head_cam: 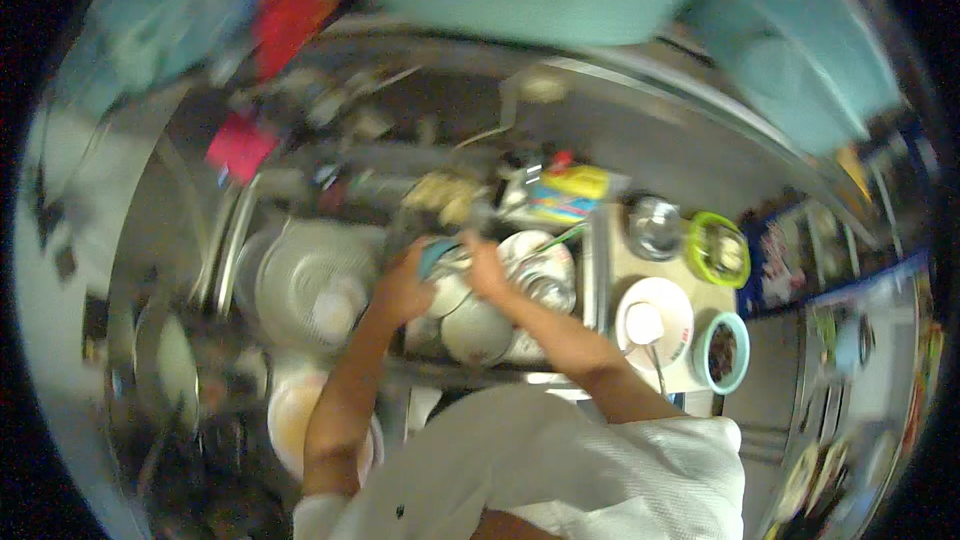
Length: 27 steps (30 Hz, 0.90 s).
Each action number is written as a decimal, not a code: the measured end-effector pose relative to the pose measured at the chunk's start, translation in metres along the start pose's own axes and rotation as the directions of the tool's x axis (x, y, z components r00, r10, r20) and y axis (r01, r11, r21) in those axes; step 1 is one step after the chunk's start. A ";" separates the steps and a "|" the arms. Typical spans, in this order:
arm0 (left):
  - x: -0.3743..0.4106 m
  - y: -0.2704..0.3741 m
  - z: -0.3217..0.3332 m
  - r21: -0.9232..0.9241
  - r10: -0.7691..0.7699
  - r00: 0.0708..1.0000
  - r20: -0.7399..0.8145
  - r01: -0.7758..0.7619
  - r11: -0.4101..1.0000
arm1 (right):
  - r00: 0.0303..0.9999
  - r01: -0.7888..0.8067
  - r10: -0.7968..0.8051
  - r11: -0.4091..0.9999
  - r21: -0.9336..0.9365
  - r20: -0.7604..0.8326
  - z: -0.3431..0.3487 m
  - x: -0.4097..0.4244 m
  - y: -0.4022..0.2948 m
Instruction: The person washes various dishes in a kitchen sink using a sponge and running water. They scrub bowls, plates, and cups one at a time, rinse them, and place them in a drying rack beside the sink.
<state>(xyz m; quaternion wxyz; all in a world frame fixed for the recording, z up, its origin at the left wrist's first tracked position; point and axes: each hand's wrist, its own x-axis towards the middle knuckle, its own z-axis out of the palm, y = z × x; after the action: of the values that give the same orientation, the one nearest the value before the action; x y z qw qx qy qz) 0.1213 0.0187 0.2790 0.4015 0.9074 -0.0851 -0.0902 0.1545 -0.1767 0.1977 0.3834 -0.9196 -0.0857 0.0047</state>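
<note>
Over a metal sink, my left hand (403, 289) holds a blue-grey object (435, 256), perhaps a cloth or sponge; blur hides its exact kind. My right hand (486, 268) is close beside it, its fingers around the far side of a pale piece between the hands. Whether the right fingers grip that piece is not clear. Just below the hands sit pale round dishes (476, 330). A white bowl (559, 259) to the right of my right hand contains a glass and a green-handled utensil (562, 238). Left of my left hand is a large translucent colander or basin (300, 262).
On the right counter stand a glass bowl (654, 227), a lime-green basket (697, 259), a white bowl (679, 307) and a turquoise bowl (739, 382) of dark food. A yellow-and-blue packet (574, 191) lies behind the sink. A basin (289, 420) sits under my left forearm. A shelf edge (720, 116) overhangs.
</note>
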 end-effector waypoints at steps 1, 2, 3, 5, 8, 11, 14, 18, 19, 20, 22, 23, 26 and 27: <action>0.006 0.003 0.012 -0.011 0.168 0.972 -0.163 -0.172 0.985 | 0.949 0.069 -0.004 0.978 0.195 -0.316 0.020 0.001 0.028; 0.009 0.008 0.022 -0.043 0.378 0.872 -0.310 -0.410 0.911 | 0.947 -0.310 0.309 0.951 0.000 -0.089 0.036 0.005 0.046; 0.007 0.040 0.042 -0.039 0.393 0.861 -0.323 -0.427 0.904 | 0.953 -0.179 0.058 0.899 -0.400 -0.298 0.075 -0.004 0.100; -0.020 0.005 0.068 0.119 0.351 0.784 -0.512 -0.341 0.933 | 0.955 0.287 -0.273 0.948 -0.134 0.119 0.061 -0.031 0.028; -0.032 0.021 0.079 -0.171 0.139 0.934 -0.329 -0.203 0.964 | 0.897 0.121 -0.011 0.967 0.222 -0.441 0.014 -0.047 0.011; 0.016 0.034 0.046 0.032 0.011 0.919 0.394 -0.026 0.999 | 0.982 0.117 -0.119 0.993 -0.023 -0.147 -0.042 -0.033 0.049; 0.031 0.017 0.052 -0.115 0.206 0.976 0.067 -0.197 0.974 | 0.995 -0.085 0.077 0.988 0.133 0.063 -0.049 -0.028 0.024; 0.025 0.010 0.116 0.061 0.445 0.807 -0.388 -0.459 0.886 | 0.794 -0.143 0.294 0.941 0.307 -0.532 0.016 -0.049 0.040; 0.014 0.010 0.117 0.009 0.421 0.820 -0.388 -0.453 0.891 | 0.824 -0.115 0.277 0.936 0.334 -0.494 0.028 -0.047 0.039; 0.004 0.018 0.117 -0.050 0.398 0.838 -0.374 -0.446 0.894 | 0.856 -0.104 0.244 0.945 0.309 -0.456 0.021 -0.051 0.053; 0.000 0.048 0.093 -0.147 0.465 0.868 -0.177 -0.490 0.859 | 0.909 -0.011 0.099 0.977 0.214 -0.405 0.001 -0.048 0.080; 0.007 0.027 0.082 0.173 0.453 0.888 -0.077 -0.435 0.884 | 0.927 0.050 0.014 0.986 0.159 -0.374 -0.010 -0.040 0.082; 0.032 0.056 0.054 0.278 0.061 0.958 0.279 -0.142 0.950 | 0.972 0.220 -0.234 0.943 -0.248 -0.027 -0.055 -0.019 0.050; 0.039 0.070 0.048 0.410 -0.028 0.943 0.331 -0.117 0.905 | 0.957 0.290 -0.265 0.882 -0.372 0.117 -0.054 -0.010 0.036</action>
<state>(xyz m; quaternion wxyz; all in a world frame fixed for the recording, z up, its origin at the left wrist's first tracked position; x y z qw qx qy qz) 0.1425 -0.0709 0.2951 0.1768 0.9426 -0.1896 -0.2103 0.1546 -0.2411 0.2095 0.1888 -0.9545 -0.2278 -0.0383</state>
